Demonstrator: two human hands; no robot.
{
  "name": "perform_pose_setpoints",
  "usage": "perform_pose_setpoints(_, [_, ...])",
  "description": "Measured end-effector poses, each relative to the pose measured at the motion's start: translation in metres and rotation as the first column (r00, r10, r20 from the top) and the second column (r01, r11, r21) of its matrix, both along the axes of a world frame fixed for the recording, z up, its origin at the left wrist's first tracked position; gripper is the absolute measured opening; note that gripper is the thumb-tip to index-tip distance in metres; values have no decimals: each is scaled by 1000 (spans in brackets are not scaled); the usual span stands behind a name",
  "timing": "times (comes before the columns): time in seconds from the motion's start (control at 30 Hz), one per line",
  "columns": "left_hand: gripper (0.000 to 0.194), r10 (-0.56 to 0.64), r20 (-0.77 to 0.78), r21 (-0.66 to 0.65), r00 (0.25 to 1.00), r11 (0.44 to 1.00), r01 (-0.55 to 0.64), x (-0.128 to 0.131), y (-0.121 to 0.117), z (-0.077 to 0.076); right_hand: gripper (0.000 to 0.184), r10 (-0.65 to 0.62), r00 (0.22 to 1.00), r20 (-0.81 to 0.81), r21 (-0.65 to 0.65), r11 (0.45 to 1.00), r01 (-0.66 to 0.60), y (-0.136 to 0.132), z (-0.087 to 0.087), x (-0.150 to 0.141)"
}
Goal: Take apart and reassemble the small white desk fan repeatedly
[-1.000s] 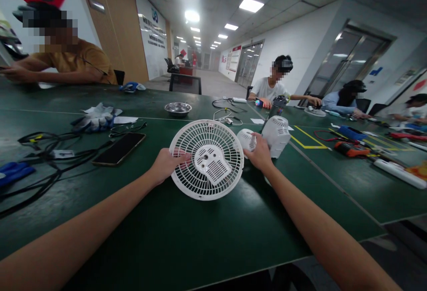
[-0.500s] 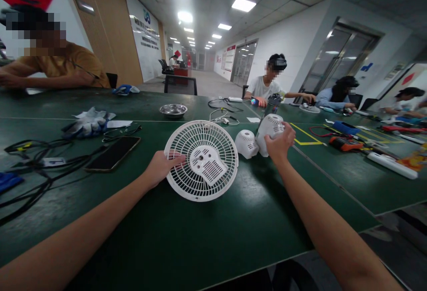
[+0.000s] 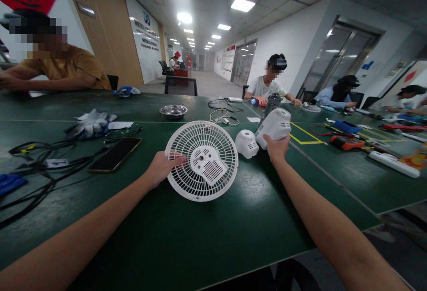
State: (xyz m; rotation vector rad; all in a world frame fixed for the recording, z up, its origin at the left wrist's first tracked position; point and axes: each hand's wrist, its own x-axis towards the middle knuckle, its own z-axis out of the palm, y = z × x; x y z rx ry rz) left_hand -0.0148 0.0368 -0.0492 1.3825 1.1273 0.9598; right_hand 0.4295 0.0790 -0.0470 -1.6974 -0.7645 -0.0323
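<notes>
A round white fan grille (image 3: 180,184) with a slotted motor mount at its centre stands tilted over the green table. My left hand (image 3: 162,166) is closed on its left rim, the thumb lying over the bars. Off to the right, my right hand (image 3: 277,147) grips the lower side of a white vented plastic housing (image 3: 275,124), which leans to the right. A smaller white vented cover (image 3: 247,143) sits on the table between the grille and that housing. Behind the housing rises a dark cylinder (image 3: 272,104), partly hidden.
On the left lie a phone (image 3: 115,154), black cables (image 3: 50,179) and work gloves (image 3: 90,124). A metal bowl (image 3: 173,111) and a white cable (image 3: 222,117) are farther back. A multimeter (image 3: 347,143) and a power strip (image 3: 394,164) lie right. Several people sit around the table.
My right hand has shifted from the housing's right side to lower on it, and the housing has lifted and tipped to the right. My left hand and the grille stay put.
</notes>
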Motion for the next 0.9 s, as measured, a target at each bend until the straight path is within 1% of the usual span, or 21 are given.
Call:
perform_pose_setpoints(0.07, [28,-2,14,2,1000,1000,2,1,0,1,77,3,1000,26,134,991,-6,-1,9,-3])
perform_pose_setpoints(0.13, [27,-5,15,9,1000,1000,5,1,-1,2,74,44,996,79,273,960,-64,-4,18,-11])
perform_pose_setpoints(0.17, [26,-7,8,13,1000,1000,6,1,-1,2,72,71,991,114,309,945,-104,-7,21,-16])
perform_pose_setpoints(0.2, [26,-10,-1,16,1000,1000,10,1,-1,3,72,100,984,149,309,940,-143,-9,23,-23])
perform_pose_setpoints(0.27, [26,-12,-17,19,1000,1000,12,1,-1,3,73,167,967,195,236,948,-212,-13,22,-38])
perform_pose_setpoints(0.37, [27,-8,-24,13,1000,1000,9,1,-2,4,75,270,946,181,49,958,-283,-17,14,-58])
perform_pose_setpoints(0.4, [28,-13,-27,9,1000,1000,13,0,-3,4,76,287,943,168,5,956,-292,-17,11,-63])
perform_pose_setpoints(0.47, [30,-19,-30,4,999,1000,19,0,-4,5,77,287,945,157,-33,958,-285,-16,7,-66])
perform_pose_setpoints(0.57, [30,-28,-37,2,999,1000,28,0,-5,7,78,230,959,167,-25,973,-229,-13,9,-53])
perform_pose_setpoints(0.67, [30,-26,-36,-1,999,1000,26,1,-6,9,79,133,975,180,9,991,-137,-9,15,-25])
perform_pose_setpoints(0.73, [29,-22,-29,-3,999,1000,22,1,-6,9,79,79,986,144,31,996,-85,-6,16,-6])
perform_pose_setpoints(0.8, [29,-11,-30,-8,999,1000,11,2,-5,8,79,85,991,100,27,996,-88,-3,14,7])
perform_pose_setpoints(0.9, [28,11,-43,-5,999,1000,-11,2,-3,6,83,134,987,92,2,991,-135,-1,10,14])
